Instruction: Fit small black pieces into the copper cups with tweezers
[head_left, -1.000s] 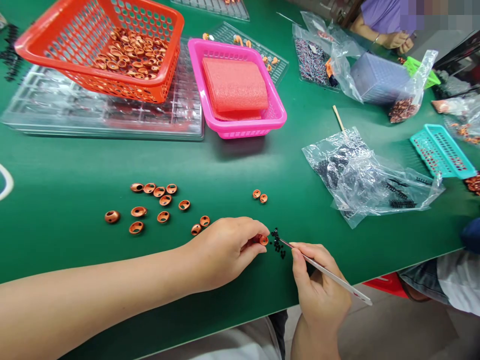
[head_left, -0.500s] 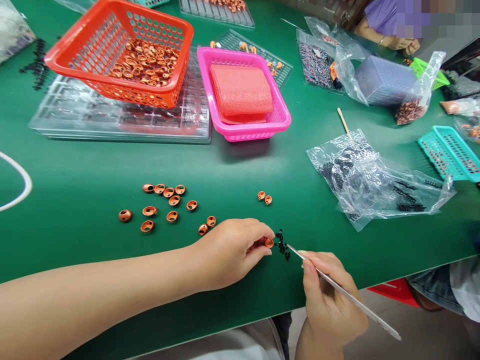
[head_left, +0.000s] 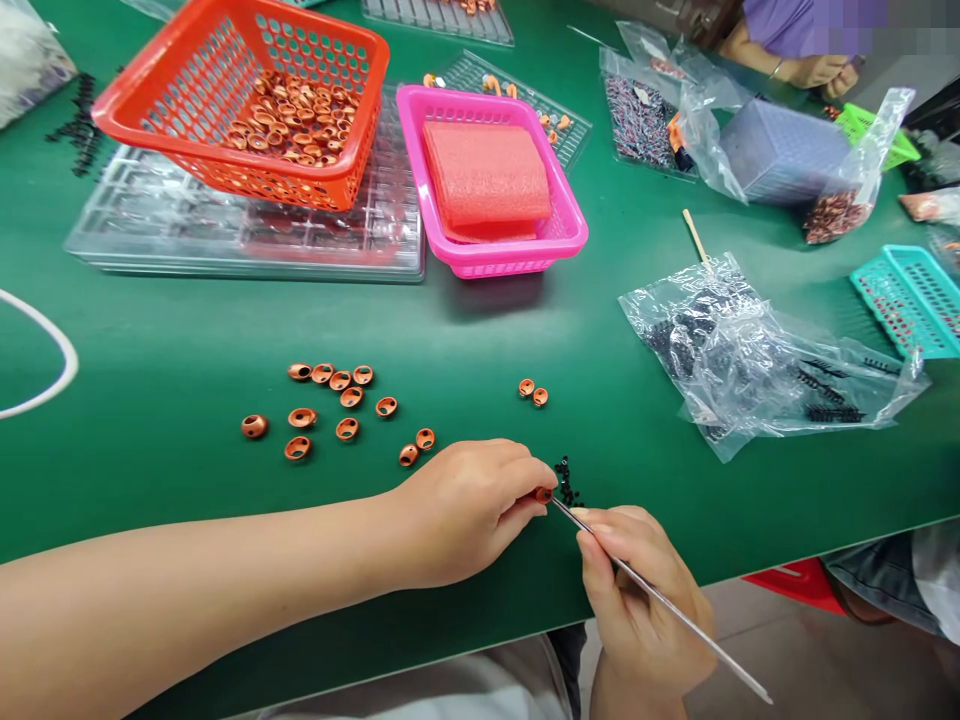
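Between the thumb and fingers of my left hand (head_left: 472,510) is a small copper-coloured cup-shaped piece (head_left: 544,495), its hollow side facing right. My right hand (head_left: 649,590) grips a thin metal rod-like tool (head_left: 667,603) like a pen, and its tip meets the opening of the cup piece. Whether the tip carries anything is too small to tell. Just beyond the tip lies a small heap of tiny black parts (head_left: 566,480) on the green table. Two more cup pieces (head_left: 532,391) rest behind my left hand, and several loose cup pieces (head_left: 347,429) lie to its left.
An orange basket (head_left: 240,170) of copper pieces stands on clear plastic trays (head_left: 255,262). Beside it is a pink basket (head_left: 510,262) holding pink foam (head_left: 487,175). A plastic bag of black parts (head_left: 750,360) lies right, near a turquoise basket (head_left: 915,300). Another person's hands (head_left: 825,75) show far right.
My right hand has moved left, bringing the tool's tip from the black parts to the cup piece in my left hand. My left hand has stayed nearly in place.
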